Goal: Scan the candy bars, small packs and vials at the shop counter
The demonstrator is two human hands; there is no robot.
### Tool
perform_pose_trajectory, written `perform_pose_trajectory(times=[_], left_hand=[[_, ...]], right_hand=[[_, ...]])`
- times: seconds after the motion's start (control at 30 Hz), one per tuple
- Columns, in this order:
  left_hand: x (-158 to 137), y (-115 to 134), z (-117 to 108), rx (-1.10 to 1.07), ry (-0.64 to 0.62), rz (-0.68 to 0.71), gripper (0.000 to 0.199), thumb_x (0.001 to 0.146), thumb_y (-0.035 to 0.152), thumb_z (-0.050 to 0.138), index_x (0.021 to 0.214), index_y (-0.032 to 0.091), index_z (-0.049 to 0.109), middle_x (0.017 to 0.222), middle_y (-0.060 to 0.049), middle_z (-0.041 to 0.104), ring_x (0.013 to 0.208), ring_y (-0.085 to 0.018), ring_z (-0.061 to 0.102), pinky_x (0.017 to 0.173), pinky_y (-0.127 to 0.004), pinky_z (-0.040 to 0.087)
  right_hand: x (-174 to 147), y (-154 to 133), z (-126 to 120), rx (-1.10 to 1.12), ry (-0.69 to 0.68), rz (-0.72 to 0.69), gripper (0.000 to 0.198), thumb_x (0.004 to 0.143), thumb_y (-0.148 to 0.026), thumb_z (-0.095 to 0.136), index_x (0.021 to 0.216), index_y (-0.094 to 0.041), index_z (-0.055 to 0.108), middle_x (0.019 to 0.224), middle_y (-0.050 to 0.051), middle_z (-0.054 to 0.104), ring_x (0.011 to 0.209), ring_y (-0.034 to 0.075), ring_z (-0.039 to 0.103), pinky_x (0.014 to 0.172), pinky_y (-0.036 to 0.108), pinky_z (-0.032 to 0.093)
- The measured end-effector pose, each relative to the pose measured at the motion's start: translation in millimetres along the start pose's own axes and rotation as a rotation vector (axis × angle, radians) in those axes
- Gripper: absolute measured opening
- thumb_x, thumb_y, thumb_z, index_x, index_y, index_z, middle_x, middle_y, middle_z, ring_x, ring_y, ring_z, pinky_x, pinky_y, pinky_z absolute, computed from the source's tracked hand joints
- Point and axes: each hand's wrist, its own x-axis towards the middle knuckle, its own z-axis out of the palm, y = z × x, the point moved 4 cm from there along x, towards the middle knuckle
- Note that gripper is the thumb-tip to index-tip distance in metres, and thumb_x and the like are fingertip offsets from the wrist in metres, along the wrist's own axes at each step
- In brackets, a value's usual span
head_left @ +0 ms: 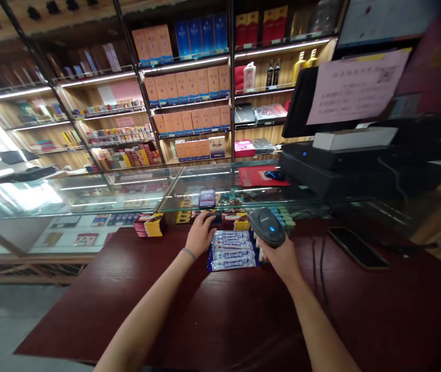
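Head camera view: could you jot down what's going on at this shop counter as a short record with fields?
Place: dark red wooden counter behind a glass display case
Left hand: resting on a small dark object, identity unclear
Right hand: gripping a black handheld barcode scanner with a blue light
Between hands: row of blue-and-white wrapped packs
Nearby: black smartphone lying flat on the counter; black cash register

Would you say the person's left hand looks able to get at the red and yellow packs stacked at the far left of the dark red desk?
Probably yes: the left hand rests on the desk, and nothing lies between it and the red and yellow packs to its left.
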Motion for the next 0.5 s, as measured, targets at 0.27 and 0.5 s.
perform_pose_trajectory(times=[0.27, 0.5], left_hand=[[37.8, 60.8, 75.6, 0.085, -0.275, 0.002, 0.057, 0.096, 0.032, 0.063, 0.152, 0.027, 0.051, 0.162, -0.014, 0.042, 0.151, -0.039, 0.036, 0.123, -0.060, 0.032], [52.6, 79.3, 97.8, 0.203, -0.367, -0.087, 0.058, 0.101, 0.039, 0.055, 0.157, 0.029, 0.046, 0.164, -0.015, 0.040, 0.149, -0.043, 0.037, 0.122, -0.065, 0.026]], right_hand=[[7.3, -2.8, -13.4, 0.107, 0.051, 0.087, 0.052, 0.076, -0.055, 0.076, 0.112, -0.018, 0.069, 0.068, 0.006, 0.074, 0.056, 0.026, 0.072, 0.052, 0.033, 0.055], [7.4, 1.0, -12.0, 0.198, 0.015, 0.134, 0.058, 0.076, -0.052, 0.077, 0.121, -0.016, 0.067, 0.059, 0.000, 0.068, 0.043, 0.020, 0.060, 0.045, 0.031, 0.051]])
